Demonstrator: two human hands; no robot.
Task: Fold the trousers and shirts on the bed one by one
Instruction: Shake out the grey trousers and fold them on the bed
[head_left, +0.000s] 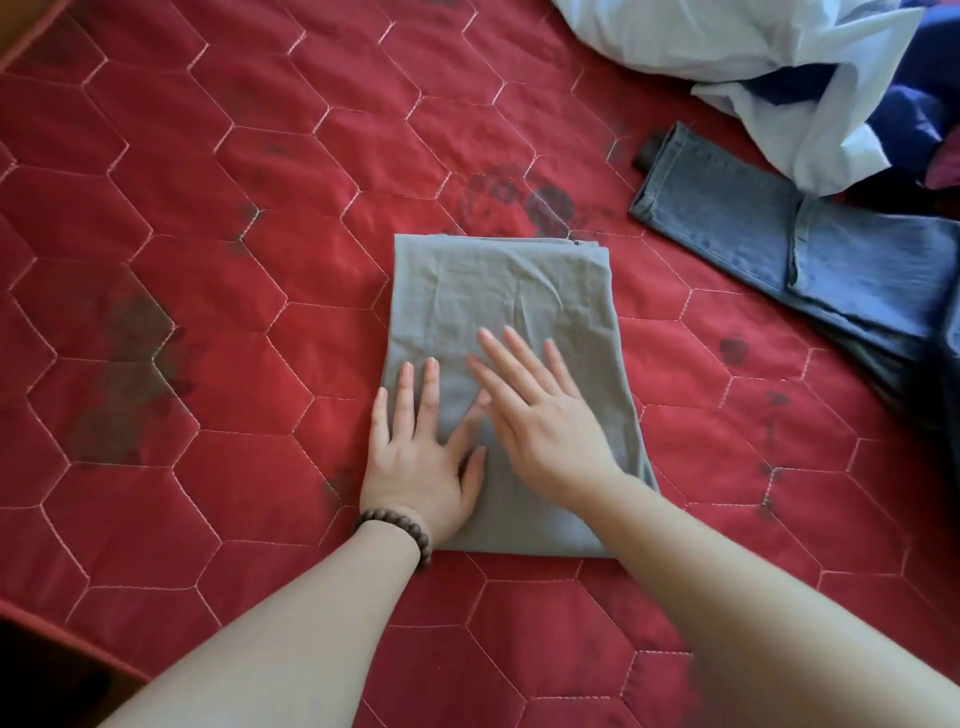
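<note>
**Head view: grey garment folded flat, both hands smoothing it**

Head view shows a grey folded garment (498, 322) lying on the red quilted bed (208, 260), directly under and just ahead of both hands. Whether it is trousers or a shirt cannot be told from this compact rectangle. The left hand (421, 457) rests flat with straight fingers on the garment's near left edge, its outer fingers partly over the bed cover; a beaded bracelet (400, 530) circles that wrist. The right hand (540, 421) lies flat beside it, fingers spread and angled away, palm on the cloth, blurred a little. Neither hand grasps anything; both are released and only press down.

The cloth looks thin, soft and light, with a few shallow creases beyond the right fingertips. It should hold its fold under light pressure but would slump if lifted by one corner. In my judgement, the best hold for moving it is under both long sides at once, or sliding a palm beneath the near folded edge.

Well beyond the right hand, blue jeans (779, 244) lie partly folded, and further off a heap of pale blue cloth (753, 47) sits over dark blue fabric (924, 104), apparently not yet folded.
</note>
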